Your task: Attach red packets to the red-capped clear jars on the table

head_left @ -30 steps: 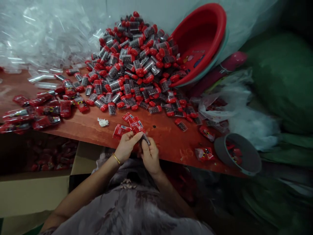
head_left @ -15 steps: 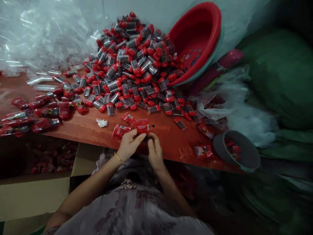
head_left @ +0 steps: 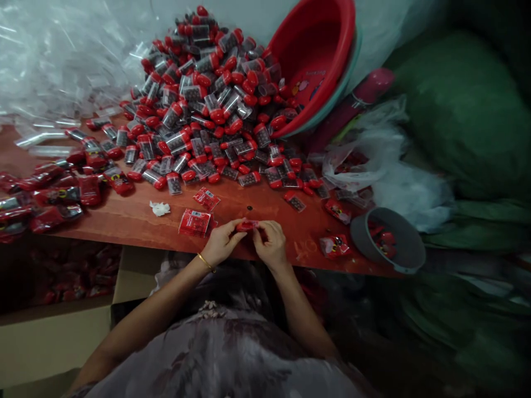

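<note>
Near the table's front edge, a small red printed packet [head_left: 248, 225] is pinched between my two hands, seen almost edge-on. My left hand [head_left: 224, 241] grips its left end, and my right hand [head_left: 270, 243] closes on its right end. Whether anything is inside the packet I cannot tell. Left of my hands lie more flat red packets [head_left: 194, 222], with another red packet [head_left: 206, 199] just behind them. Beyond is a large heap of clear tubes with red caps and dark contents [head_left: 199, 121].
Filled red packets [head_left: 58, 193] lie at the left, above an open cardboard box [head_left: 62, 331]. Clear empty sleeves [head_left: 62, 72] pile behind. A red basin [head_left: 348, 50] leans at the heap's right. A grey bowl [head_left: 360, 243] and a plastic bag [head_left: 398, 182] sit at the right.
The red packet has turned from facing up to nearly edge-on, and my right hand has moved onto its right end. The whole view has shifted, so things appear further left.
</note>
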`<act>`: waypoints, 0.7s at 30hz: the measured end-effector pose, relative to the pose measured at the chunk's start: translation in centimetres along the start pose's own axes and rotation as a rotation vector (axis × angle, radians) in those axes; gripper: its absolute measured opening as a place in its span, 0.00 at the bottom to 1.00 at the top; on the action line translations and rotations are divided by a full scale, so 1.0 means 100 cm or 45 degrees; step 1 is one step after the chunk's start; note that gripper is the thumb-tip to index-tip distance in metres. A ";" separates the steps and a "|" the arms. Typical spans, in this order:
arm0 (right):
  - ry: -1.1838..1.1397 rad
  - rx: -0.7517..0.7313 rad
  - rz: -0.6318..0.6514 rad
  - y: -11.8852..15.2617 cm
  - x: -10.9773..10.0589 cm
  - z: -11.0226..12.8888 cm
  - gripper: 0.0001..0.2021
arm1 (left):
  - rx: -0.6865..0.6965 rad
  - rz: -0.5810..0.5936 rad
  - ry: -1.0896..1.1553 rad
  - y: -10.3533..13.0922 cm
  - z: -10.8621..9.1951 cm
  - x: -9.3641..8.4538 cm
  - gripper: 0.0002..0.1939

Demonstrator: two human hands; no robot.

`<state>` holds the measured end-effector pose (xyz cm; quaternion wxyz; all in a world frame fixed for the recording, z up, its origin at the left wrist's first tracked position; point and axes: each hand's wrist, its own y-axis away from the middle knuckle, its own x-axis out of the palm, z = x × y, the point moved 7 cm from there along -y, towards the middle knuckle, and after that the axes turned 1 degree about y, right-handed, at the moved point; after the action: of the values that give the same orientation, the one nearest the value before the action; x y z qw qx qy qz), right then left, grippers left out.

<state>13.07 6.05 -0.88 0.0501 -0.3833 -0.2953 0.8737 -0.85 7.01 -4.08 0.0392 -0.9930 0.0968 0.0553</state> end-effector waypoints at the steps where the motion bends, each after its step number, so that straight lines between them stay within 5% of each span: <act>1: 0.017 -0.015 -0.015 0.000 0.000 0.000 0.05 | 0.001 0.000 -0.020 0.000 0.000 0.000 0.15; 12: 0.083 -0.243 -0.063 0.005 0.012 0.000 0.04 | 0.157 0.046 -0.357 0.000 0.000 0.005 0.17; 18: -0.099 -0.109 0.185 0.002 0.012 -0.007 0.13 | 0.221 0.061 -0.552 0.000 -0.001 0.006 0.16; 21: -0.161 -0.200 0.354 -0.004 0.012 -0.002 0.19 | 0.253 0.098 -0.680 0.001 -0.002 0.008 0.16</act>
<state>12.29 6.86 -1.49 -0.1199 -0.3673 -0.3093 0.8689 -0.10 6.80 -3.97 0.1583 -0.9301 0.1257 0.3065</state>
